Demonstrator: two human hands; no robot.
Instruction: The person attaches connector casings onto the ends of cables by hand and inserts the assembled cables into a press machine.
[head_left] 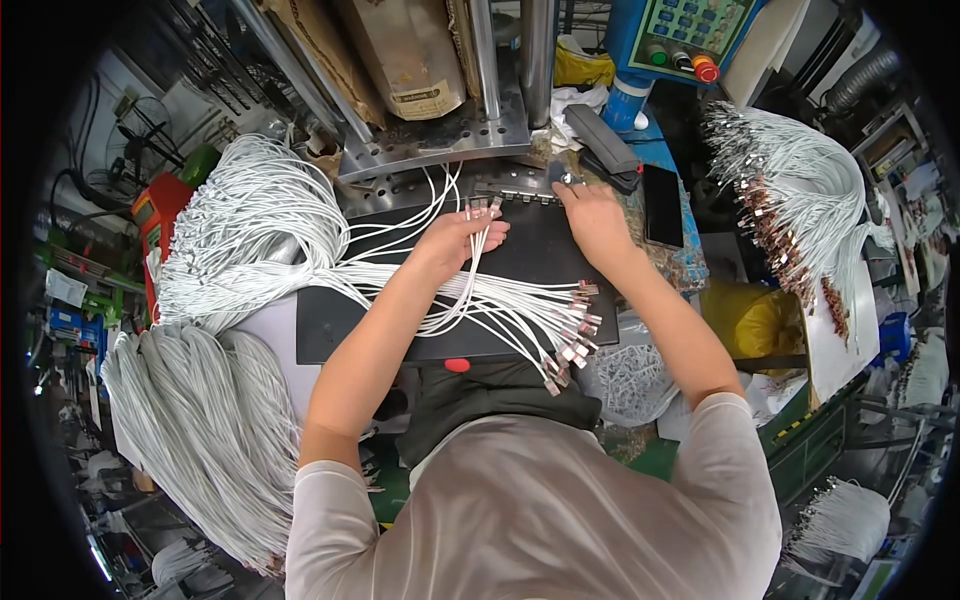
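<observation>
Biggest item in view: a heap of white cables (235,215) piled left of the bench, spilling down over the edge toward the floor. A second bundle of white cables with brown plug ends (790,190) hung at far right, well apart from the hands. Behind the work area stood a press machine (440,130) with a perforated steel plate and vertical columns; a blue control box (685,30) with green and red buttons sat to its right.

The black work mat (525,255) lay in front of the press. A small fan of white cables (500,300) crossed it, metal connector ends (570,345) bunched at the mat's near right edge, other ends pointing toward a metal fixture strip (520,195) at the far edge.

A black phone (662,205) lay just right of the mat; a black stapler-like tool (605,145) sat behind it.

Left hand (460,240) rested palm-down on the fanned cables, fingers (492,230) loosely spread, touching the cable tips near the strip. Right hand (590,215) was at the strip's right end, fingers narrowed on something small there; couldn't tell what.
</observation>
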